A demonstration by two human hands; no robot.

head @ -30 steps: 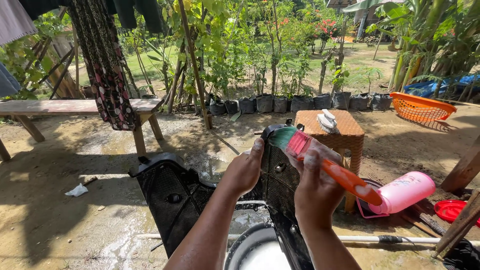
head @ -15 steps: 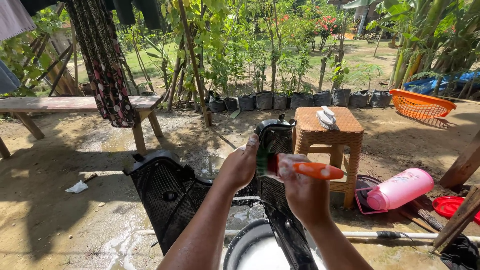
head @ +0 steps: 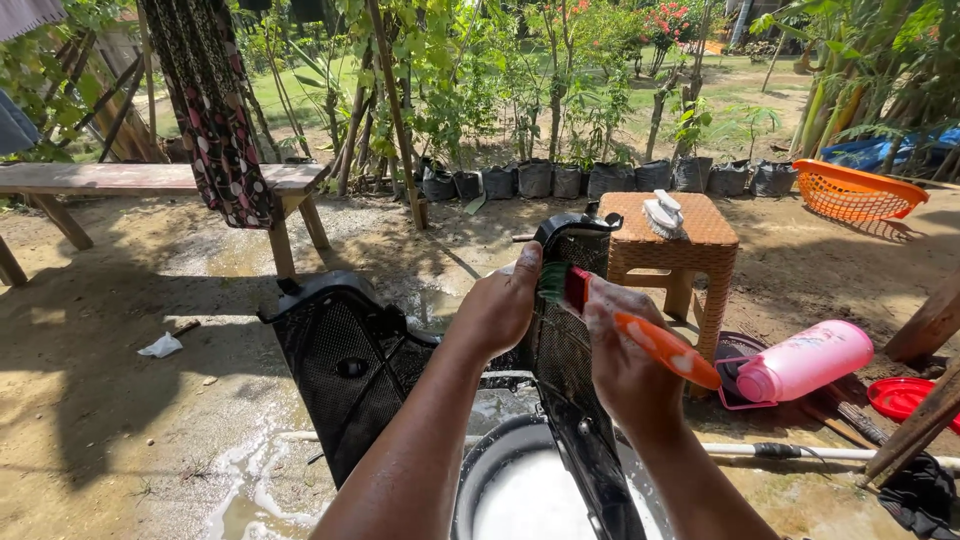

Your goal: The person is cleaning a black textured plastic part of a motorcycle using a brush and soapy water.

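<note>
Against black mesh panel (head: 565,350): soapy orange-handled brush (head: 640,335)

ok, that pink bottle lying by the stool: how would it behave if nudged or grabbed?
The pink bottle lies on its side and looks cylindrical, so a nudge would probably roll it. It looks like plastic, so likely stiff and fairly light, though how full it is cannot be told. Wet ground and suds on the right hand suggest a slippery grip.

Two hands (head: 500,310) (head: 625,365), two brushes (head: 640,335) (head: 663,215), one stool (head: 675,250), one bench (head: 150,180), one pink bottle (head: 805,362), one orange basket (head: 860,192), eight black plant bags (head: 600,180)
</note>
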